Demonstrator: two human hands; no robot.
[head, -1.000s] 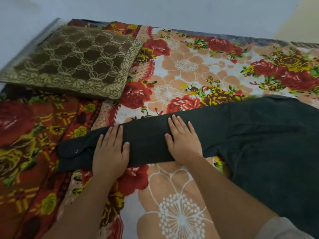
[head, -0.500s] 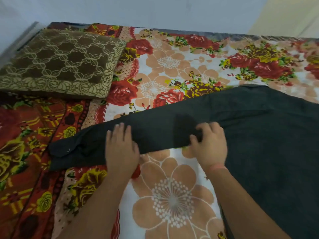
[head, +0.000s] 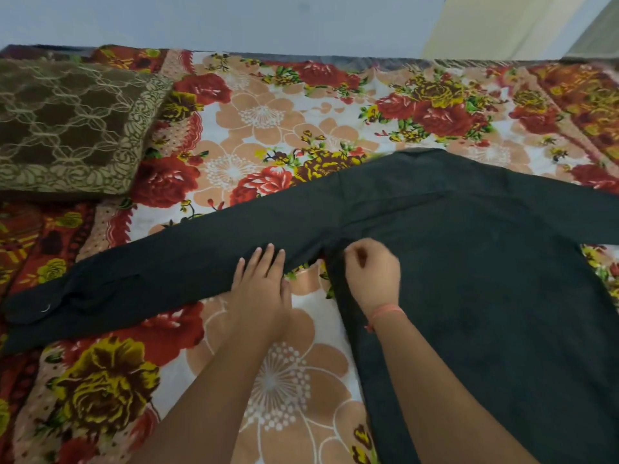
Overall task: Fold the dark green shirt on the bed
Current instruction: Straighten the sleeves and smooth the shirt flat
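The dark green shirt point(head: 485, 279) lies flat on the flowered bedspread point(head: 268, 128), its body at the right. One long sleeve point(head: 150, 279) stretches out to the left, with the cuff at the far left edge. My left hand point(head: 259, 286) rests flat, fingers apart, on the near edge of the sleeve close to the armpit. My right hand point(head: 371, 274) sits just to its right at the armpit, fingers curled and pinching the shirt's side edge. A pink thread band circles that wrist.
A brown patterned pillow point(head: 67, 128) lies at the back left of the bed. The wall runs along the bed's far edge. A second sleeve point(head: 596, 209) runs off the right side of the view.
Both hands have slid rightward along the sleeve toward the armpit. My right hand went from flat on the sleeve to curled and pinching fabric at the shirt's side.
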